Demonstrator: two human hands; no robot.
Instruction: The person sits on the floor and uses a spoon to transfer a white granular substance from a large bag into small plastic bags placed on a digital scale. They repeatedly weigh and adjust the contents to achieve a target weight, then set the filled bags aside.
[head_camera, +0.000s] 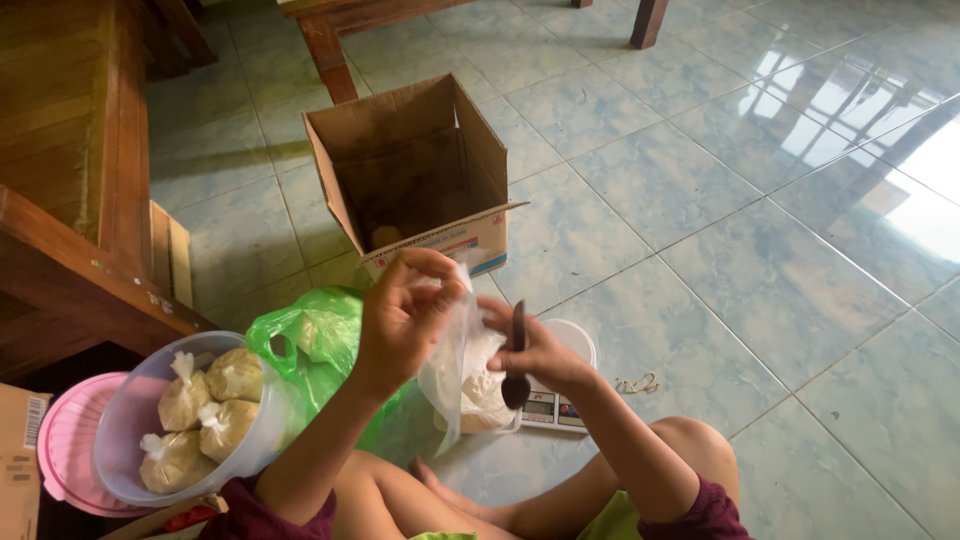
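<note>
While the left hand (405, 305) pinches open the mouth of a clear plastic bag (452, 375) above the kitchen scale (555, 405), the right hand (535, 350) grips a dark spoon (517, 360): filling appears underway; steady spoon alignment seems required.

A home's living room: glossy tiled floor (760, 230), wooden furniture legs (330, 60), a person sitting barefoot.

Both hands (400, 310) (535, 350) hold a clear plastic bag (455, 365) above a scale (555, 408).
</note>
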